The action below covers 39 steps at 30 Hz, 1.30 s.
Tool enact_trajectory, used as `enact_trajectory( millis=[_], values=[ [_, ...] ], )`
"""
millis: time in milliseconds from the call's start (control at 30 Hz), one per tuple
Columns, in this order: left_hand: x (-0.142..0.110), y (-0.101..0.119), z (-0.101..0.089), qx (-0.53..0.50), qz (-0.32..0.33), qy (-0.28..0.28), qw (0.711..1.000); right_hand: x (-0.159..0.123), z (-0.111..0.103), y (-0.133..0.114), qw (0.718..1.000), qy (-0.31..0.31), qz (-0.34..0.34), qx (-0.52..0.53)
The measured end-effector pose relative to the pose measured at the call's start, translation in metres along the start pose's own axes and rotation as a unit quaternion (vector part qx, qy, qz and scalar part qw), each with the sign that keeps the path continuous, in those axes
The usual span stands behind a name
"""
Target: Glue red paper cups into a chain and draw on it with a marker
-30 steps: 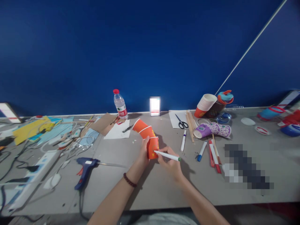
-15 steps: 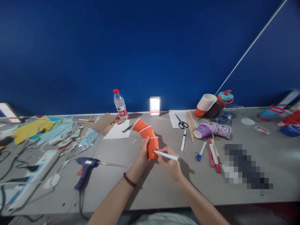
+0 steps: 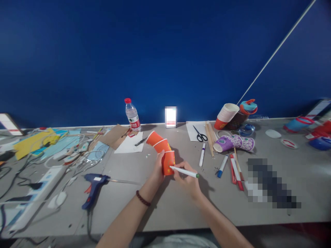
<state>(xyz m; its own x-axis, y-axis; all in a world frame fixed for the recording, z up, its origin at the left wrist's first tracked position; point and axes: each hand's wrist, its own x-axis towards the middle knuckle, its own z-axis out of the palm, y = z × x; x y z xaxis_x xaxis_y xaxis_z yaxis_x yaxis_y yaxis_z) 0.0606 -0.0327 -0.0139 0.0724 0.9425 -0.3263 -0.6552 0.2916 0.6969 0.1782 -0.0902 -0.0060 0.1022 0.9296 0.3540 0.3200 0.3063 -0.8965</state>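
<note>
Three orange paper cups (image 3: 169, 162) form a curved row, joined end to end, slanting up and left from the nearest one. My left hand (image 3: 158, 168) is closed around the side of the nearest cup. In my right hand (image 3: 188, 182) is a white marker (image 3: 184, 171) with a green end, pinched between the fingers. Its tip touches the nearest cup's surface, or is right at it; yellow print shows on the cups. A beaded bracelet (image 3: 143, 198) circles my left wrist.
To the left lie a blue glue gun (image 3: 95, 186) and a white power strip (image 3: 38, 199) with cables. A water bottle (image 3: 132, 116) stands behind. Rightward are scissors (image 3: 200, 134), wooden sticks (image 3: 210, 139), purple patterned cups (image 3: 234, 143), several markers (image 3: 222, 166) and stacked cups (image 3: 226, 116).
</note>
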Motion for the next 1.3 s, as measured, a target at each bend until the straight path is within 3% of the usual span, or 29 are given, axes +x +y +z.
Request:
enact_trajectory(
  millis=[1300],
  values=[
    [-0.002,0.0027,0.0023,0.034,-0.011,-0.008,0.999,0.0003,0.0014,-0.0007,1.0,-0.002,-0.002,-0.022]
  ],
)
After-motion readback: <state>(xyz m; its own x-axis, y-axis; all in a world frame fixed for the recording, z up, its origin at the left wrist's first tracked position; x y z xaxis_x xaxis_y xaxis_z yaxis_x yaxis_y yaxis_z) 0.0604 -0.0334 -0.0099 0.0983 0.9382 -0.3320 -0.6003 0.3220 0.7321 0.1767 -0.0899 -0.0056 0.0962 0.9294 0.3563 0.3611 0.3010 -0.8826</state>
